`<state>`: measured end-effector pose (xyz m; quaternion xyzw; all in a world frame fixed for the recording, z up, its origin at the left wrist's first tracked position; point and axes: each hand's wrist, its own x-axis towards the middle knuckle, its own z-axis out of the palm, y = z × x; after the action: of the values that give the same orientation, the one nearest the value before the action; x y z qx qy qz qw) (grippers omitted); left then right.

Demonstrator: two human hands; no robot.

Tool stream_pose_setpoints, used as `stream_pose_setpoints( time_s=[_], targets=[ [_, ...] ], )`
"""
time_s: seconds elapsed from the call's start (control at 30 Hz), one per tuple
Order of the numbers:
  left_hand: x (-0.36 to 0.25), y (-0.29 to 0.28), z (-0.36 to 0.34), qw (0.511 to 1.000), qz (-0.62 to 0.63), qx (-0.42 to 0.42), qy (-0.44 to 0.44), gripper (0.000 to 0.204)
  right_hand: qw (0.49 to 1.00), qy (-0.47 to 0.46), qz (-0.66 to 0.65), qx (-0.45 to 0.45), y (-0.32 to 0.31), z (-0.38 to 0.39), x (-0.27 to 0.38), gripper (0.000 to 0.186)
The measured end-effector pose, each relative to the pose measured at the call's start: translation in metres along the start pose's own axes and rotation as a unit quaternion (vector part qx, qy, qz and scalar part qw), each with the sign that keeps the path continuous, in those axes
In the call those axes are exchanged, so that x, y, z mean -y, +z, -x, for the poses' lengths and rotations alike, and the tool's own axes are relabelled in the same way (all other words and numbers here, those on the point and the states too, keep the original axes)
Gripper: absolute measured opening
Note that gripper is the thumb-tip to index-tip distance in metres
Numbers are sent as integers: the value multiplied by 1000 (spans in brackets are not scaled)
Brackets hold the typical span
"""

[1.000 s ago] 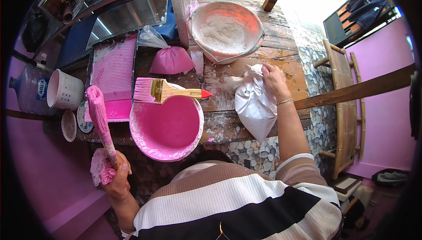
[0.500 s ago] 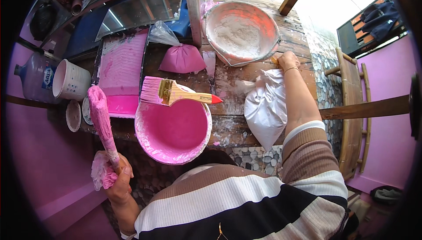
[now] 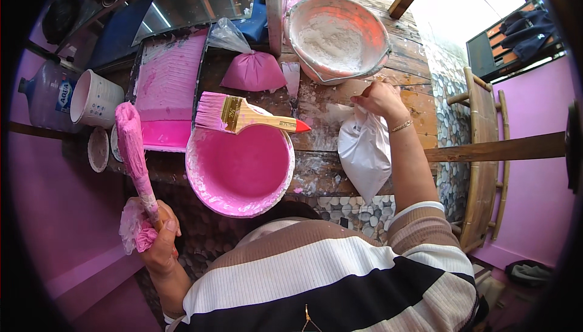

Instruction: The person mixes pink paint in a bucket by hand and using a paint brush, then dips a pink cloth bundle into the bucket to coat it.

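My left hand (image 3: 159, 241), at the lower left, grips the lower end of a pink paint-coated stick (image 3: 136, 156) with a thick, folded-looking top. Crumpled pink-smeared plastic (image 3: 136, 227) is bunched against the same hand. On the right, my right hand (image 3: 379, 100) closes on the gathered neck of a white plastic bag (image 3: 364, 150); its fingertips are partly hidden. A wide paintbrush (image 3: 243, 116) with pink bristles and a red-tipped wooden handle lies across the rim of a tub of pink paint (image 3: 290, 168).
Behind stand a pink-coated paint tray (image 3: 173, 77), a tied bag of pink stuff (image 3: 254, 72) and a bucket of pale powder (image 3: 333, 40). A white pot (image 3: 97, 98) and a large water bottle (image 3: 48, 95) are at left. A wooden post (image 3: 274, 10) rises behind the table (image 3: 316, 171).
My right hand has come back from beside the bucket to the white bag's neck and taken hold of it. The bag looks narrower. My left hand still holds the stick.
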<state>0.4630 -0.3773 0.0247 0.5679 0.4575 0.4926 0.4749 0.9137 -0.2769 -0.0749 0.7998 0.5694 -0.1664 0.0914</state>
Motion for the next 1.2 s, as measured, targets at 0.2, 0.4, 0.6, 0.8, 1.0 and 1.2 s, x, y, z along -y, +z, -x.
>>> stream_pose_setpoints(
  time_s=[0.2,0.4,0.6,0.8,1.0,1.2],
  targets=[
    [0,1,3,999,12,-40,-11,22,996,25,-83,23,-5,12,-13,41],
    [0,-15,13,999,4,-40,-4,22,931,-60,-298,-201,14,-7,-53,45],
    [2,-24,22,998,43,-47,-28,30,914,-85,-286,-273,-30,73,2,35],
    [5,-27,20,988,139,-36,-63,34,890,-103,-445,21,-22,134,61,41],
    [10,-15,4,987,-65,85,119,27,896,-113,-406,-136,-22,170,92,37],
    [24,-3,14,989,-75,67,113,26,819,-198,-509,175,-35,248,166,35]
  ],
)
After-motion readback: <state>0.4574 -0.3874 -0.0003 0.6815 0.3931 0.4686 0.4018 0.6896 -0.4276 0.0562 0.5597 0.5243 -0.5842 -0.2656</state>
